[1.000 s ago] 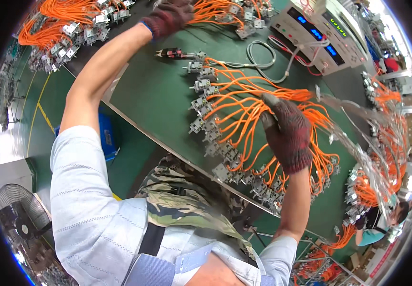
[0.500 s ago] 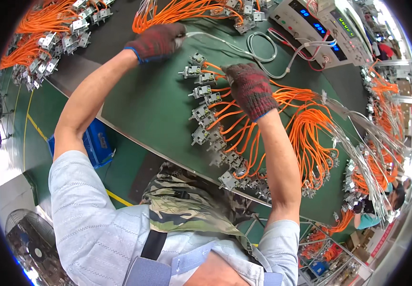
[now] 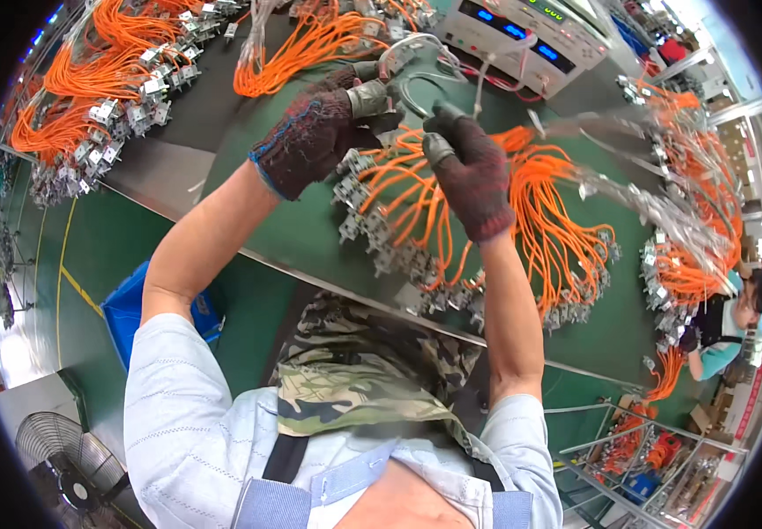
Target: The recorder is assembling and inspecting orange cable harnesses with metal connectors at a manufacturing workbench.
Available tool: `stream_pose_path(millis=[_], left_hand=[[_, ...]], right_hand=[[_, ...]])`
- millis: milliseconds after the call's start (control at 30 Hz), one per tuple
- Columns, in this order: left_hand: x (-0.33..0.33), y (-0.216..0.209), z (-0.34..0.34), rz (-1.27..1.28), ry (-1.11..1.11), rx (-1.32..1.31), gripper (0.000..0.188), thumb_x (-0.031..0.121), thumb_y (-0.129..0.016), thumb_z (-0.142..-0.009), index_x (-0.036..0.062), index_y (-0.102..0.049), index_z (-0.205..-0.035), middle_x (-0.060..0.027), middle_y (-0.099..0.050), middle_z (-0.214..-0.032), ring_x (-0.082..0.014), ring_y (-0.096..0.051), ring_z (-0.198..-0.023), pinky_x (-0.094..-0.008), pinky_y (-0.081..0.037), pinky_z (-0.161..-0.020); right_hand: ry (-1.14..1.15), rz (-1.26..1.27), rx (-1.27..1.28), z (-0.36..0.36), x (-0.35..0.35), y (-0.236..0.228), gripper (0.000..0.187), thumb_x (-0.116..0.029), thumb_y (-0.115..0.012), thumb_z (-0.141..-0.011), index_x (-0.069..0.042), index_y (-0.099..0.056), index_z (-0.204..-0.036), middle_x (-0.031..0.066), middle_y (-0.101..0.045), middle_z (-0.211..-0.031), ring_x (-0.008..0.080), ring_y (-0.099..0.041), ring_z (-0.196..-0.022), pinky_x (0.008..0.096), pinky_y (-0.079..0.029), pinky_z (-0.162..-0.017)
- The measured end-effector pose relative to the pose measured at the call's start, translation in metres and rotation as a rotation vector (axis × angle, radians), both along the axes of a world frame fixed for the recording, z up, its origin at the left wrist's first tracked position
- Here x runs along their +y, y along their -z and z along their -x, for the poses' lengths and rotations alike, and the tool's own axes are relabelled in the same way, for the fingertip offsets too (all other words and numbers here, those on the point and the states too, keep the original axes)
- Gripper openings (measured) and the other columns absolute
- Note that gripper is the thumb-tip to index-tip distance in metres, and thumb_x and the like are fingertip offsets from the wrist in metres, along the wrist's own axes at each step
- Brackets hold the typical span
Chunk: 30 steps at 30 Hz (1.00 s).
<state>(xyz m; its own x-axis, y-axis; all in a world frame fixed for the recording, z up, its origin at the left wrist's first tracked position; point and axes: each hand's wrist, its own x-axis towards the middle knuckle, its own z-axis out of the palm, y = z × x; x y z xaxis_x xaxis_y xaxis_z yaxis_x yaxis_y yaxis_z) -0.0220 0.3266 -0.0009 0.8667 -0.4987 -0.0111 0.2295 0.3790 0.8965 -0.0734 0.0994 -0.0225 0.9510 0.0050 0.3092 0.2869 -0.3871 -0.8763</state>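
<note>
Hands: dk red/blk knit gloves, gry tips. Lt blue short-slv shirt, camo apron, blk straps.

I get a bright view, white glare washing out part of the floor at far left. The blue displays glow, and toward the black rim everything bends.

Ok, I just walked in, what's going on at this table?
Someone is working with gloved hands over orange wires tipped with small grey metal fittings. The left hand is raised by the fittings at one end, and the right hand is over the fanned wires; what each grips is unclear. A pale grey cable curves just beyond the left hand, near a bench instrument with lit displays.
</note>
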Motion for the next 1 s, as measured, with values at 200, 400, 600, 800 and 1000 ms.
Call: stream_pose_path(millis=[200, 400, 600, 800, 1000], left_hand=[[-0.087, -0.002, 0.067, 0.192, 0.19, -0.006, 0.05, 0.018, -0.065, -0.102, 0.0043, -0.051, -0.148, -0.006, -0.066, -0.132, -0.0208, -0.064, -0.121, -0.0427, -0.054, -0.103], [-0.152, -0.015, 0.123, 0.003, 0.342, 0.052, 0.059, 0.011, -0.059, -0.099, 0.0029, -0.045, -0.156, -0.0109, -0.06, -0.146, -0.0206, -0.058, -0.131, -0.0395, -0.05, -0.108], [-0.21, 0.009, 0.153, -0.155, 0.505, -0.075, 0.065, 0.011, -0.062, -0.098, -0.0024, -0.039, -0.157, -0.0101, -0.057, -0.147, -0.0195, -0.051, -0.137, -0.0359, -0.037, -0.117], [-0.26, -0.004, 0.167, -0.619, 0.769, -0.7, 0.075, 0.001, -0.063, -0.088, 0.0071, -0.04, -0.159, -0.0166, -0.055, -0.151, -0.0286, -0.052, -0.143, -0.0384, -0.041, -0.114], [-0.365, 0.047, 0.126, -0.456, 0.556, -1.277, 0.063, 0.024, -0.068, -0.093, 0.0082, -0.046, -0.151, -0.0255, -0.049, -0.152, -0.0469, -0.046, -0.141, -0.0534, -0.045, -0.11]], right_hand=[[0.054, 0.149, -0.116, 0.091, -0.03, -0.026, 0.062, -0.006, -0.077, -0.09, -0.002, -0.053, -0.147, 0.012, -0.07, -0.126, 0.0171, -0.07, -0.108, 0.0322, -0.058, -0.092], [0.279, 0.092, -0.215, 0.157, -0.098, -0.004, 0.063, -0.003, -0.077, -0.084, -0.015, -0.06, -0.144, 0.0128, -0.072, -0.116, 0.0277, -0.074, -0.103, 0.0402, -0.06, -0.088], [0.405, 0.215, -0.233, 0.222, -0.144, -0.002, 0.054, -0.007, -0.076, -0.084, -0.015, -0.065, -0.136, 0.0122, -0.071, -0.109, 0.0338, -0.071, -0.095, 0.0426, -0.059, -0.085], [0.471, 0.477, -0.139, 0.269, -0.196, 0.004, 0.036, 0.003, -0.08, -0.076, -0.011, -0.071, -0.108, 0.014, -0.073, -0.112, 0.0342, -0.073, -0.092, 0.0403, -0.061, -0.076], [0.698, 0.482, -0.238, 0.28, -0.278, -0.018, 0.037, 0.007, -0.077, -0.077, -0.009, -0.069, -0.11, 0.0099, -0.072, -0.109, 0.0276, -0.072, -0.087, 0.0362, -0.06, -0.073]])
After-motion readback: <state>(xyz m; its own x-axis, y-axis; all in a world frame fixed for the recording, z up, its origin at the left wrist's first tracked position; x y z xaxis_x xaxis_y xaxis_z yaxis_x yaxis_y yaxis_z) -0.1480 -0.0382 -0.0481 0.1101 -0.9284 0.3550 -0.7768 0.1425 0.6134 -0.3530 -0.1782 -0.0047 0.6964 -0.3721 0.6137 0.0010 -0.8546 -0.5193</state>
